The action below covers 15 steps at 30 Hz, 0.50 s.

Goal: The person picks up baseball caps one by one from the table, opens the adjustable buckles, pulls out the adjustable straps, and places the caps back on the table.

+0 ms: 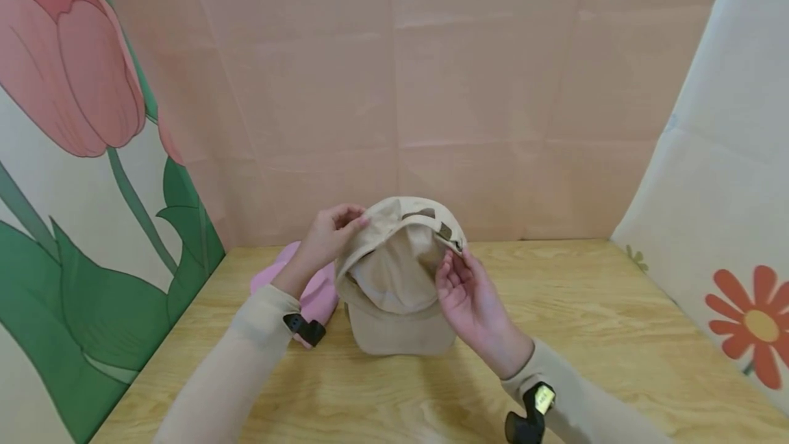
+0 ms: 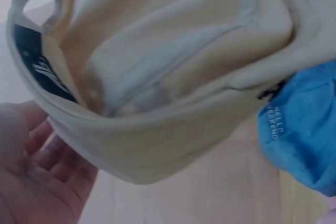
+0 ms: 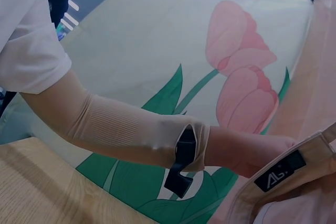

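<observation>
A beige baseball cap (image 1: 394, 225) is held up over the table, its opening toward me and its brim (image 1: 403, 334) hanging down. At the cap's left rim, my left hand (image 1: 333, 231) pinches the edge between thumb and fingers. My right hand (image 1: 465, 290) grips the right edge near the strap buckle (image 1: 445, 230), palm turned up. Inside the band, a dark label (image 3: 280, 170) with pale lettering shows in the right wrist view. The left wrist view looks into the cap's lining (image 2: 173, 45).
A pink cap (image 1: 320, 297) lies on the wooden table (image 1: 555, 334), partly behind my left wrist. A blue cap (image 2: 302, 124) with small lettering appears in the left wrist view. A pink backdrop (image 1: 481, 88) stands at the table's back, with flower-printed sheets on both sides.
</observation>
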Each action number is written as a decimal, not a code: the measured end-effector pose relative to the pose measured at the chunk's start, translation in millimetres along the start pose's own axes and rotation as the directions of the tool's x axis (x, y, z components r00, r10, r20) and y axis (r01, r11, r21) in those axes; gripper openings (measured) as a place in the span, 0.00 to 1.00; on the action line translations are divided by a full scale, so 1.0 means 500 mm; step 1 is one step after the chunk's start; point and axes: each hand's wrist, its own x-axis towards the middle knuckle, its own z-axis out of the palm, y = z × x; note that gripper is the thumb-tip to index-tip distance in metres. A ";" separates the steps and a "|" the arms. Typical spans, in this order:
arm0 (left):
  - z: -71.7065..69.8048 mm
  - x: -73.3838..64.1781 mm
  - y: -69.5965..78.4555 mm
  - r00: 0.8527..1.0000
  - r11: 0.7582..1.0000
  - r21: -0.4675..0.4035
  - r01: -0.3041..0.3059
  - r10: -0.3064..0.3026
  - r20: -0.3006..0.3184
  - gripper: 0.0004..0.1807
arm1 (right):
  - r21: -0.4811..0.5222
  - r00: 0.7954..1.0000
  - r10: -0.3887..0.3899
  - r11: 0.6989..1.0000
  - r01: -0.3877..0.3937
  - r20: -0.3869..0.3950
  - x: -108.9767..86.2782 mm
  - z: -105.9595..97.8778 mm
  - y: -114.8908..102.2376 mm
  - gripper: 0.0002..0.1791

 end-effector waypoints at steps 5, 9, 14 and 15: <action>-0.014 -0.001 0.026 0.997 0.997 0.069 0.029 -0.034 0.069 0.17 | 0.007 0.999 0.005 1.000 -0.005 0.035 0.003 0.000 0.002 0.15; -0.017 -0.005 0.056 0.998 0.989 0.143 0.021 -0.030 0.059 0.18 | 0.019 0.998 0.008 1.000 -0.009 0.055 0.003 -0.001 0.004 0.16; -0.002 -0.020 0.118 0.991 0.953 0.279 -0.122 0.132 -0.018 0.15 | 0.023 0.998 0.009 1.000 -0.010 0.061 0.002 -0.002 0.004 0.16; 0.005 -0.024 0.132 0.980 0.932 0.314 -0.179 0.199 -0.030 0.13 | 0.019 0.998 0.008 1.000 -0.009 0.060 0.002 -0.002 0.004 0.16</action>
